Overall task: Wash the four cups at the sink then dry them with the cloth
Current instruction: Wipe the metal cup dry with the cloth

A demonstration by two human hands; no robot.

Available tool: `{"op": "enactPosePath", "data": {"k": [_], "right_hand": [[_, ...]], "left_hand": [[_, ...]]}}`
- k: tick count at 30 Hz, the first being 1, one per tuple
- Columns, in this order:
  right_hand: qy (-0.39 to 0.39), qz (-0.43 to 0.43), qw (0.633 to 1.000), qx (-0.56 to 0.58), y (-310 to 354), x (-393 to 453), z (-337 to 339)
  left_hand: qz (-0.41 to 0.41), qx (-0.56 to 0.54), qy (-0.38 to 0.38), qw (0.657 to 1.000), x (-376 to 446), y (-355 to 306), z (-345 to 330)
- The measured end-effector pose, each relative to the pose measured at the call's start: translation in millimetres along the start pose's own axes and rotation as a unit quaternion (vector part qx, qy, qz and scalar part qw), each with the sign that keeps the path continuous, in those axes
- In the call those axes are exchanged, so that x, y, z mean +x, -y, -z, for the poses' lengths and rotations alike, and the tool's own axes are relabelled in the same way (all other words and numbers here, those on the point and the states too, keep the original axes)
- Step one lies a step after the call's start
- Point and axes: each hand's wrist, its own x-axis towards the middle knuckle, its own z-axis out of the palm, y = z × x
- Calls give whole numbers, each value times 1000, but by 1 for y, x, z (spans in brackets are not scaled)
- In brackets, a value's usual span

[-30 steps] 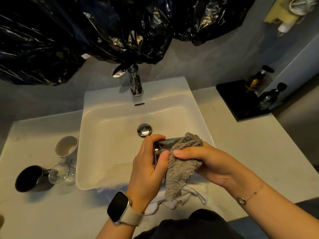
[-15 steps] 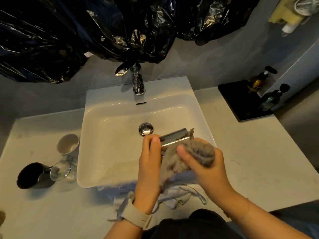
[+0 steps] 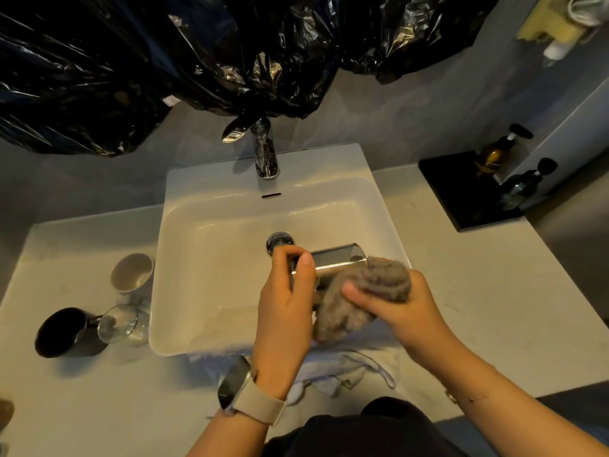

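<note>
Gripping the steel cup (image 3: 336,260) by its base in my left hand (image 3: 285,305), I see it lying sideways over the sink (image 3: 211,291), my right hand (image 3: 400,310) pinching the cloth (image 3: 369,291) at its mouth.

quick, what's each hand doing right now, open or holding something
Left hand: closed, gripping the metal cup by one end.
Right hand: closed, holding the grey cloth against the cup's other end.

Pale stone worktop (image 3: 494,291) against a grey plaster wall (image 3: 395,120). Crumpled black plastic sheeting (image 3: 164,54) hangs along the wall's upper part. A black tray (image 3: 461,192) occupies the worktop's far right corner. Lighting dim and warm.
</note>
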Motion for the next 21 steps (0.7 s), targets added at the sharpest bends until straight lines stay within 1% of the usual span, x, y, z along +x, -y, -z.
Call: {"op": "enactPosePath", "data": {"k": [2, 3, 4, 6, 8, 9, 10, 12, 13, 14, 16, 17, 19, 21], "right_hand": [[-97, -40, 991, 81, -2, 5, -14], [-119, -49, 987, 97, -4, 7, -18], [-124, -50, 986, 96, -5, 8, -20], [-91, -29, 993, 65, -6, 3, -17], [-15, 30, 999, 20, -7, -3, -6], [21, 69, 997, -14, -8, -4, 2], [45, 112, 991, -65, -9, -3, 9], [75, 188, 967, -154, -9, 2, 18], [88, 207, 960, -169, -9, 5, 20], [98, 202, 960, -168, -7, 8, 21], [108, 168, 970, -136, 3, 14, 23], [112, 148, 976, -114, 9, 18, 24], [131, 125, 979, -93, 19, 29, 26], [164, 115, 975, -96, 25, 40, 23]], "left_hand": [[-43, 33, -12, 998, -4, 1, -6], [-50, 35, -18, 998, -5, 3, -8], [-46, 29, -23, 998, -4, 3, -8], [-4, -12, -22, 1000, -1, 1, -5], [74, -65, -7, 995, 2, -8, -1], [125, -99, 8, 987, 4, -11, 0], [182, -142, 22, 973, 5, -12, 1], [282, -227, 49, 931, 8, -16, 3], [311, -244, 64, 916, 11, -13, 4], [325, -248, 86, 909, 14, -14, 6], [314, -234, 124, 912, 23, -12, 14], [292, -222, 142, 919, 27, -10, 19], [229, -144, 185, 945, 36, -7, 29], [173, -70, 258, 948, 37, -9, 27]]}}
